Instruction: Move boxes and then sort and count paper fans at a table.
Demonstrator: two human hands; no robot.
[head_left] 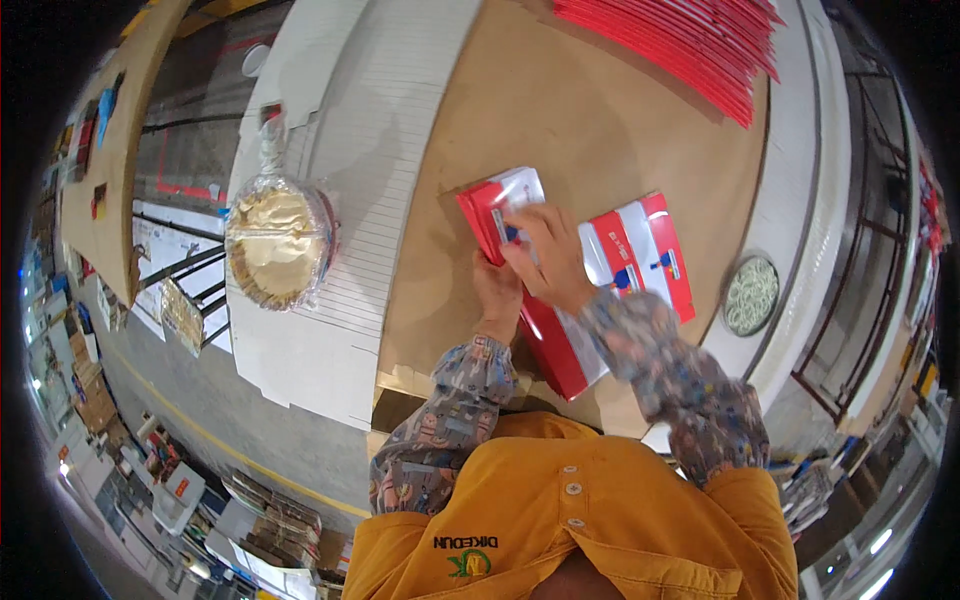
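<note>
A small red and white carton is held tilted above the brown tabletop. My left hand is closed around its near end. My right hand is bent over its right side, with thumb and fingers drawn together at a blue mark and a small white label on its face. What lies between those fingertips is hidden. Beneath my right wrist, another red and white carton lies near the table's front edge. To the right, flat red and white cartons with blue marks lie side by side, partly covered by my right forearm.
A stack of red flat pieces fills the far right of the brown tabletop. On the right edge sits a round dish of pale rings. A plastic-wrapped round drum-like object lies on white cardboard at left.
</note>
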